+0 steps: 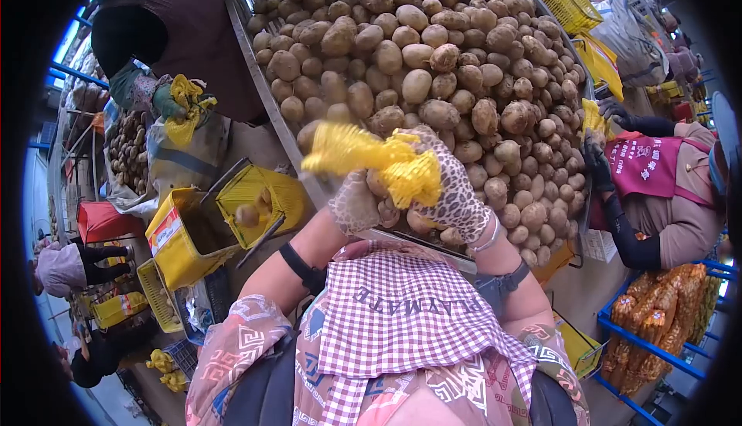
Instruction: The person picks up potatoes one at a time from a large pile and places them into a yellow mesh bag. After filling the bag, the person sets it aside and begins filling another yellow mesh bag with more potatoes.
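Both my hands wear leopard-print gloves and are close together over the near edge of a large metal-rimmed bin (259, 78) heaped with brown potatoes (417, 86). My right hand (454, 182) is closed on a bunched yellow mesh bag (413, 178). The bag's loose end is blurred and stretches left over the potatoes. Beside it, my left hand (355, 203) touches the bag's lower side, its fingertips partly hidden there. A potato or two shows between my hands, and whether my left fingers grip one or the mesh is not visible.
Yellow crates (185, 236) stand on the floor to the left. Across the bin on the left, a person's gloved hand (170, 101) holds yellow mesh. At right, a person in a pink apron (645, 163) reaches the bin. A blue rack (657, 333) carries filled net bags.
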Tool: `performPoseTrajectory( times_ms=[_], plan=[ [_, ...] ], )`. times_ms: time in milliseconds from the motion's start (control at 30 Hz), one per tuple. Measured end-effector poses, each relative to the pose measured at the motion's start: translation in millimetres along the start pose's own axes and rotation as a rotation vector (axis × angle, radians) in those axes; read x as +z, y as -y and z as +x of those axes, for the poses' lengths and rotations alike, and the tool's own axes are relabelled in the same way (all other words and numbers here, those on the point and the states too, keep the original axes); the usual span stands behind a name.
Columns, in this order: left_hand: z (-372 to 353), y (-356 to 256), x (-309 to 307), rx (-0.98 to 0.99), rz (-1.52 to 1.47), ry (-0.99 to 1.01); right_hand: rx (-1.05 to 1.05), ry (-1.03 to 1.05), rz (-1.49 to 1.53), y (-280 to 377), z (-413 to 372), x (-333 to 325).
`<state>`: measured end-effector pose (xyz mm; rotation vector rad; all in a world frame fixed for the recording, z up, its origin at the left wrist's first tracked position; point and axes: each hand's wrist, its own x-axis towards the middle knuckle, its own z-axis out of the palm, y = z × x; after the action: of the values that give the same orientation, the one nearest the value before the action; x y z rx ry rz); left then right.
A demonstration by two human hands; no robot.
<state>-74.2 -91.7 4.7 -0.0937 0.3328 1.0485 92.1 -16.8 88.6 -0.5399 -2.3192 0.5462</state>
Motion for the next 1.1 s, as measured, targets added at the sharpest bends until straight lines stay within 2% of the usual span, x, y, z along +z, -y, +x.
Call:
performPoseTrajectory(
  times_ms=[33,67,133,167,267,400,467,567,600,667,700,733,767,800,833,867,900,933,967,1000,1033,1067,1100],
  plan=[
    [-2.5,1.0,0.3,0.098,0.229,0.019,0.081,-0.017,0.132,-12.2,-17.9,14.9],
    [-4.2,0.9,-3.1,0.093,0.23,0.023,0.313,0.122,0.235,-20.6,-19.4,15.1],
    [-5.9,0.6,-11.6,-0.064,0.071,0.014,0.931,-0.098,0.681,-38.8,-27.8,15.6],
    [-11.5,0.0,2.6,-0.016,0.117,-0.005,1.09,-0.186,0.876,-32.1,-26.8,10.0],
    [-16.8,1.1,29.8,0.113,0.186,-0.078,1.104,-0.252,0.913,-42.3,-38.9,18.5],
    [-21.7,-6.0,23.4,0.097,0.207,-0.04,1.111,-0.457,0.975,-57.4,-52.8,26.8],
    [-22.2,-6.2,19.4,0.073,0.109,-0.006,1.089,-0.474,0.973,-53.5,-52.2,21.4],
    [-12.8,-3.7,13.2,0.112,0.054,-0.045,0.601,-0.076,0.427,-14.7,-36.5,3.6],
    [-21.3,-0.9,24.6,0.111,0.054,-0.042,0.179,-0.129,0.163,2.3,-19.8,1.6],
    [-44.8,5.5,57.5,0.487,1.026,0.033,0.029,0.133,-0.048,23.1,-9.9,13.4],
    [-41.7,6.8,52.2,0.616,1.356,0.022,0.037,0.126,-0.054,15.1,-17.9,20.1],
    [-12.6,2.1,-0.3,0.31,0.548,0.184,0.208,0.028,0.087,-2.6,-29.6,32.7],
    [-9.1,0.4,16.6,0.217,0.338,0.104,0.372,-0.062,0.234,-16.3,-32.9,38.4],
    [-10.4,2.0,32.3,0.114,0.127,0.02,0.699,-0.151,0.555,-21.7,-26.4,34.2],
    [-7.9,5.6,14.7,0.153,0.198,-0.086,0.805,-0.194,0.655,-35.7,-27.6,33.1],
    [-9.0,5.5,13.7,0.156,0.197,-0.088,0.906,-0.235,0.755,-43.1,-26.3,31.8],
    [-10.1,5.5,12.9,0.167,0.194,-0.054,0.824,-0.183,0.608,-45.5,-27.4,34.1],
    [-11.2,6.2,11.9,0.175,0.191,-0.02,0.825,-0.179,0.61,-42.0,-32.1,40.2],
    [-9.6,5.0,-1.5,0.174,0.19,-0.02,0.646,-0.117,0.385,-29.5,-34.1,46.8],
    [-5.4,2.0,-24.7,0.366,0.757,-0.004,0.463,-0.057,0.159,-23.3,-34.2,49.0],
    [-3.1,0.4,-37.4,0.551,1.326,0.012,0.462,-0.056,0.156,-26.4,-32.4,45.9],
    [-8.6,0.7,-29.8,0.547,1.324,0.013,0.649,0.004,0.389,-31.6,-31.3,41.3],
    [-19.9,1.0,-12.4,0.531,1.408,-0.088,0.834,0.063,0.625,-36.4,-31.9,36.1]
  ],
)
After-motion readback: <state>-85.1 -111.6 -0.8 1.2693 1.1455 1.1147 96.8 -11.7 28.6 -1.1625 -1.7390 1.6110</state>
